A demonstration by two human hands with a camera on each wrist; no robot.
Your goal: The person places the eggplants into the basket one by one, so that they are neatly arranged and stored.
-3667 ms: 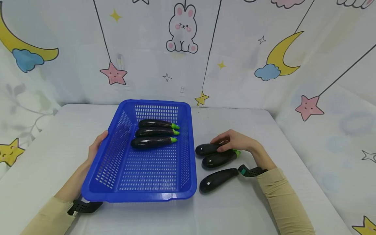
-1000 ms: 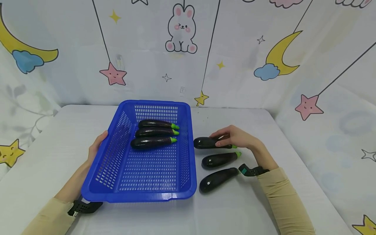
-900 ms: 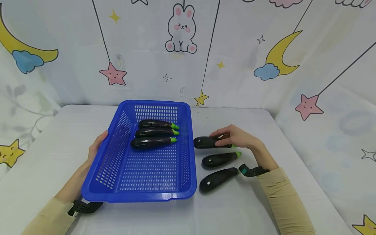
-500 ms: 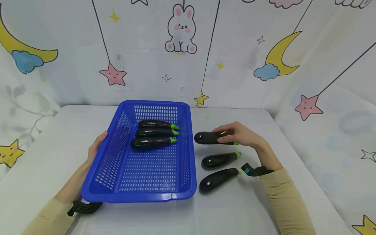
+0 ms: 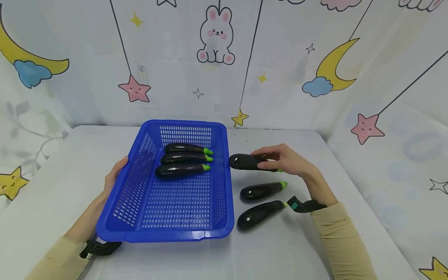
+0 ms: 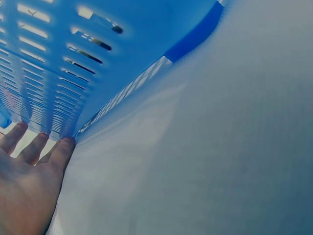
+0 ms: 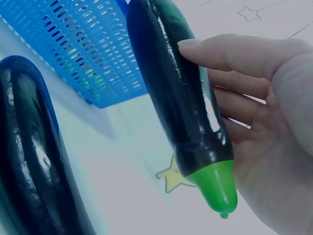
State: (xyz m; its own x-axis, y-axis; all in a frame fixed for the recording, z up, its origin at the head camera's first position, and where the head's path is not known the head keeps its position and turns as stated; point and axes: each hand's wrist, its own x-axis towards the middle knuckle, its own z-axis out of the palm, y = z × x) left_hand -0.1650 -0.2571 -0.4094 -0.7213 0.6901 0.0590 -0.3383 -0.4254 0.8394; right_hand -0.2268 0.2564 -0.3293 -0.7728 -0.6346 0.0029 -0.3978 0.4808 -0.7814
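Observation:
A blue perforated plastic basket [image 5: 175,234] stands on the white-covered table, with three dark purple, green-stemmed eggplants [image 5: 182,170] side by side in its far half. My left hand [image 5: 112,177] lies along the basket's left outer side; in the left wrist view its straight fingers [image 6: 62,152] touch the slatted wall. With thumb and fingers my right hand [image 5: 285,160] grips another eggplant [image 5: 241,161] near its stem end. That eggplant's blunt end is right at the basket's right rim. Closer to me are two more eggplants [image 5: 260,191] [image 5: 259,216], lying right of the basket.
A white cloth backdrop [image 5: 280,112] printed with stars, moons and a bunny rises behind the table [image 5: 273,256]. Dark wrist bands [image 5: 304,205] sit on both wrists, below beige sleeves.
My right hand and its eggplant have moved away from the other two, toward the back of the table, the eggplant's blunt end now at the basket rim. The left hand stays at the basket.

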